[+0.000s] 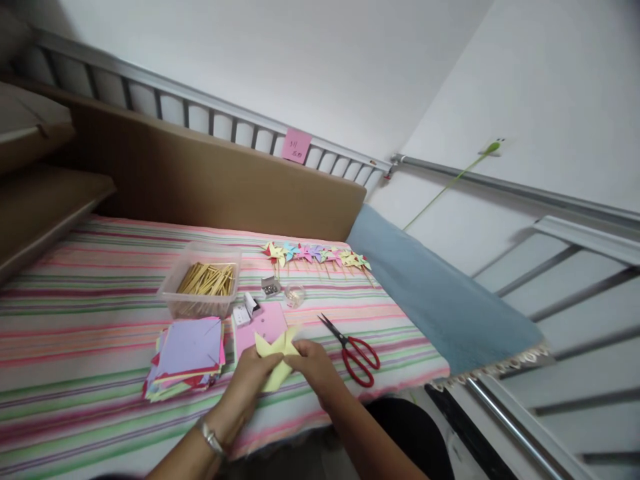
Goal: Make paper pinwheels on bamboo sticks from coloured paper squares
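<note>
A pale yellow paper pinwheel (277, 344) is held between both hands, its folded points spread around the middle. My left hand (254, 373) pinches it from the left, the thumb near its centre. From the right, my right hand (311, 363) grips it, thumb also close to the centre. Beneath and behind it lies a pink paper sheet (274, 317) with small dark dots. Red-handled scissors (354, 351) rest to the right of my right hand, blades pointing away. On the left sits a stack of coloured paper squares (193, 348), a lilac one on top.
A clear plastic box (173, 293) holds many thin wooden sticks. Small boxes (271, 287) of tiny parts and a round clear container (295, 296) stand behind the pink sheet. Finished pinwheels (315, 253) line the back of the striped cloth (115, 320). A brown board (215, 180) rises behind.
</note>
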`<action>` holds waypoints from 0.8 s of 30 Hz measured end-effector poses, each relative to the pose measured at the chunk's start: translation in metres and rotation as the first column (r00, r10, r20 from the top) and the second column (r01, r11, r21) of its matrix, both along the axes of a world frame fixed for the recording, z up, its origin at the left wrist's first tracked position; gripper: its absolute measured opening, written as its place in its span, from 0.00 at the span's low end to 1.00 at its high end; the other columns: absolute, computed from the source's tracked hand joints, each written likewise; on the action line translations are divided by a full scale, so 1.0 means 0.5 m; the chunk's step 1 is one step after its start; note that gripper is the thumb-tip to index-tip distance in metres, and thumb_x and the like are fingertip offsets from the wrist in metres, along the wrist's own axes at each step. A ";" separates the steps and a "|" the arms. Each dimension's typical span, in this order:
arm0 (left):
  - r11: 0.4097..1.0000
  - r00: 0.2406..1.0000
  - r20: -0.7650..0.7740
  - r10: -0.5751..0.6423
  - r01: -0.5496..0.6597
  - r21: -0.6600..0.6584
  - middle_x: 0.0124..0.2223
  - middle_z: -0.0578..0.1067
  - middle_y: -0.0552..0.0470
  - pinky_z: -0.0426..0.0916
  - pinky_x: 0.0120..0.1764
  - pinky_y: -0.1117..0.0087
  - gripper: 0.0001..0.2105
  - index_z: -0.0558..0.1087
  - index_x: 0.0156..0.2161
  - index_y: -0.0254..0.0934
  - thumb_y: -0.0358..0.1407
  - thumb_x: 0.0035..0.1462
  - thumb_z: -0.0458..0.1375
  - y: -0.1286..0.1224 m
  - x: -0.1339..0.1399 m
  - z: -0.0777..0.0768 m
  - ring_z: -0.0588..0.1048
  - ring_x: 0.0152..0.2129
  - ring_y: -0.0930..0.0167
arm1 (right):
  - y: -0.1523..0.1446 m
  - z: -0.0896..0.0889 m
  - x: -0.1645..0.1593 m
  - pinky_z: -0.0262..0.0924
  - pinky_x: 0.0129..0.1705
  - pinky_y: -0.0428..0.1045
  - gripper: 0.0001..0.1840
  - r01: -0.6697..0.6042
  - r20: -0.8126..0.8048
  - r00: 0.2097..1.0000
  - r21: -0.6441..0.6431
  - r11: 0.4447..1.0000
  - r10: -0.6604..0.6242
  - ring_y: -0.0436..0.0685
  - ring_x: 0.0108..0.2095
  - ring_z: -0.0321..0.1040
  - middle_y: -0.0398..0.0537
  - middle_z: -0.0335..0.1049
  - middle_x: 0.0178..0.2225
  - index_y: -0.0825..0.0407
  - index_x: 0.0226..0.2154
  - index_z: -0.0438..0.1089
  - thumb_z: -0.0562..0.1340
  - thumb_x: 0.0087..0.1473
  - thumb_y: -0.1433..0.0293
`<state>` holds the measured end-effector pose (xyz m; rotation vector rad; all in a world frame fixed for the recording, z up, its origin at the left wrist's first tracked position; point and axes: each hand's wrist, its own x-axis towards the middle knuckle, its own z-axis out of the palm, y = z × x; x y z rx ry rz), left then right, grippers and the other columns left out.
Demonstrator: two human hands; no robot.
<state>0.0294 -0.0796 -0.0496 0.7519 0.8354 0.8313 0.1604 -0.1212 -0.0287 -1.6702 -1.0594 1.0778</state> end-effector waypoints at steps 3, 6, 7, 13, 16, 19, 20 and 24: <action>0.991 0.991 -0.032 0.127 -0.126 0.037 0.25 0.78 0.47 0.67 0.28 0.69 0.12 0.77 0.28 0.29 0.31 0.33 0.68 0.034 -0.040 0.025 0.74 0.22 0.68 | 0.004 0.014 -0.006 0.62 0.34 0.47 0.13 0.006 -0.146 0.989 0.077 0.997 0.006 0.52 0.28 0.68 0.45 0.73 0.28 0.54 0.32 0.71 0.64 0.44 0.63; 0.916 0.922 0.061 0.382 -0.386 0.108 0.26 0.78 0.50 0.65 0.26 0.74 0.11 0.76 0.27 0.30 0.31 0.33 0.68 0.082 -0.102 0.060 0.72 0.21 0.72 | 0.017 0.007 0.002 0.65 0.38 0.49 0.18 0.025 -0.017 1.000 0.114 0.993 -0.023 0.53 0.32 0.72 0.49 0.75 0.34 0.54 0.41 0.69 0.59 0.51 0.60; 0.866 0.874 0.104 0.475 -0.485 0.120 0.26 0.78 0.51 0.66 0.26 0.75 0.12 0.75 0.28 0.31 0.30 0.32 0.68 0.096 -0.121 0.071 0.73 0.22 0.73 | 0.022 -0.002 0.006 0.65 0.38 0.49 0.16 0.012 0.077 0.997 0.118 0.993 -0.022 0.54 0.33 0.72 0.49 0.75 0.34 0.54 0.41 0.69 0.58 0.52 0.62; 0.765 0.762 0.258 0.593 -0.634 0.112 0.26 0.75 0.56 0.64 0.22 0.79 0.11 0.73 0.27 0.32 0.25 0.33 0.68 0.134 -0.168 0.104 0.71 0.20 0.77 | 0.062 -0.065 0.008 0.62 0.43 0.48 0.08 -0.065 0.380 0.924 0.072 0.995 0.033 0.55 0.37 0.72 0.47 0.76 0.34 0.51 0.33 0.76 0.61 0.48 0.73; 0.794 0.780 0.259 0.569 -0.603 0.075 0.26 0.76 0.55 0.65 0.23 0.78 0.11 0.74 0.29 0.31 0.24 0.35 0.67 0.129 -0.166 0.103 0.72 0.22 0.76 | 0.090 -0.081 -0.006 0.60 0.45 0.48 0.09 -0.081 0.499 0.864 0.019 0.997 0.061 0.55 0.40 0.71 0.48 0.76 0.36 0.50 0.34 0.76 0.62 0.48 0.73; 0.818 0.793 0.242 0.560 -0.576 -0.005 0.26 0.76 0.55 0.66 0.23 0.78 0.10 0.73 0.29 0.31 0.23 0.36 0.65 0.122 -0.164 0.101 0.72 0.21 0.76 | 0.120 -0.090 -0.020 0.59 0.43 0.49 0.11 -0.036 0.587 0.808 -0.046 0.998 0.056 0.57 0.40 0.71 0.49 0.76 0.37 0.50 0.38 0.75 0.64 0.48 0.70; 0.824 0.796 0.240 0.555 -0.566 -0.026 0.27 0.77 0.54 0.66 0.23 0.78 0.10 0.73 0.29 0.31 0.23 0.36 0.64 0.121 -0.163 0.099 0.72 0.22 0.76 | 0.129 -0.093 -0.025 0.59 0.41 0.49 0.11 -0.017 0.609 0.792 -0.064 0.998 0.053 0.57 0.39 0.71 0.50 0.76 0.37 0.50 0.37 0.75 0.64 0.48 0.69; 0.837 0.806 0.240 0.541 -0.543 -0.062 0.30 0.78 0.52 0.69 0.28 0.75 0.11 0.74 0.32 0.31 0.23 0.38 0.64 0.123 -0.159 0.090 0.74 0.24 0.75 | 0.153 -0.100 -0.039 0.58 0.35 0.47 0.02 -0.005 0.657 0.750 -0.116 0.993 0.081 0.55 0.35 0.71 0.47 0.77 0.32 0.50 0.28 0.74 0.64 0.47 0.70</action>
